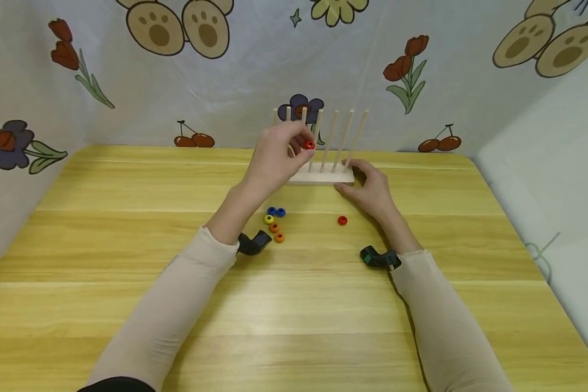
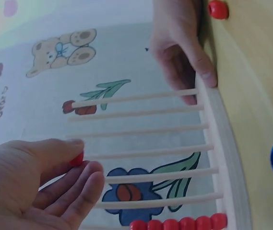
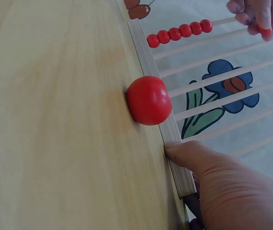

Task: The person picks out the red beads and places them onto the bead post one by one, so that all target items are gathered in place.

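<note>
My left hand (image 1: 276, 155) pinches a red bead (image 1: 310, 145) between thumb and fingers, up among the pegs. The wooden peg stand (image 1: 323, 178) has a flat base and several thin upright rods. At the base's right end, my right hand (image 1: 372, 188) grips it, thumb on the front edge (image 3: 177, 149). Several red beads (image 3: 174, 34) are stacked on the leftmost rod; in the head view my left hand hides them. The other rods that show carry no beads. A loose red bead (image 1: 342, 220) lies on the table near my right hand.
Left of centre on the wooden table (image 1: 294, 326) lie two blue beads (image 1: 281, 212), a yellow bead (image 1: 269, 219) and two orange beads (image 1: 279, 237), below my left forearm. Behind the stand hangs a printed cloth (image 1: 245, 92). Black wrist cameras (image 1: 379, 258) sit at both cuffs.
</note>
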`<state>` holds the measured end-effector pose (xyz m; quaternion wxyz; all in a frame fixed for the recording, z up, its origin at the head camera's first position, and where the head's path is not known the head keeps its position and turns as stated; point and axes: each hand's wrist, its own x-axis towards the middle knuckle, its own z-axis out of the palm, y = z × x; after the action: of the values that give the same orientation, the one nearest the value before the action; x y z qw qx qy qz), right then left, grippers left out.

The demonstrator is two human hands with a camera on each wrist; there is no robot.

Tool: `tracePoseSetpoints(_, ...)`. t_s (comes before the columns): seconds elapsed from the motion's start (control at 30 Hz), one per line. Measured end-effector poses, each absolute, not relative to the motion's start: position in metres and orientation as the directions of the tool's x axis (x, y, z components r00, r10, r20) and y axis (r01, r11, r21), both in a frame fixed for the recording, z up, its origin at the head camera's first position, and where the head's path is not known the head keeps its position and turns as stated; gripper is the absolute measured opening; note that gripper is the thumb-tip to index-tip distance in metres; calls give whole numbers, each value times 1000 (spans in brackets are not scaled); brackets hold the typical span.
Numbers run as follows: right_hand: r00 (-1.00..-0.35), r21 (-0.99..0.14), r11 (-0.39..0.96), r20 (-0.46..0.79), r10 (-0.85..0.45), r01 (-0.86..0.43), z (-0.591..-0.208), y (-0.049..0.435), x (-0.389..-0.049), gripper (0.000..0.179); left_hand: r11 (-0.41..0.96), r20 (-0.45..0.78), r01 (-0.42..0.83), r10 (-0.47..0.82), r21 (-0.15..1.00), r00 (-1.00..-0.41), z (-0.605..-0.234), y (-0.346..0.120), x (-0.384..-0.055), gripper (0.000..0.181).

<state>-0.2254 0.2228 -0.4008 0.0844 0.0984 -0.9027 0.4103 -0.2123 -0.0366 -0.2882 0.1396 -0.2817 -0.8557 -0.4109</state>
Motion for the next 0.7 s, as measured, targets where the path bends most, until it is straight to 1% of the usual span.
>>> tracePoseSetpoints(0.07, -967, -722, 646, 231, -111, -247, -401, 223, -225, 59, 496, 523, 605, 311, 623, -794, -285, -41, -214, 13)
tracePoseSetpoints(0.2, -966, -717, 650, 234, -115, -251, -401, 222, -224, 59, 493, 625, 633, 209, 598, -752, -281, -49, -219, 16)
tracePoseSetpoints(0.3, -966, -721, 646, 234, -114, -251, -400, 221, -224, 60, 496, 671, 636, 135, 591, -729, -276, -55, -223, 17)
tracePoseSetpoints(0.4, -966, -724, 643, 231, -117, -251, -400, 219, -225, 60, 514, 690, 616, 63, 597, -721, -272, -62, -227, 18)
tracePoseSetpoints(0.53, -969, -731, 639, 221, -111, -240, -399, 219, -225, 60, 547, 677, 569, 6, 614, -736, -271, -69, -231, 19)
tracePoseSetpoints(0.7, -972, -739, 635, 212, -101, -227, -399, 222, -223, 61, 546, 628, 534, 18, 646, -778, -274, -67, -235, 18)
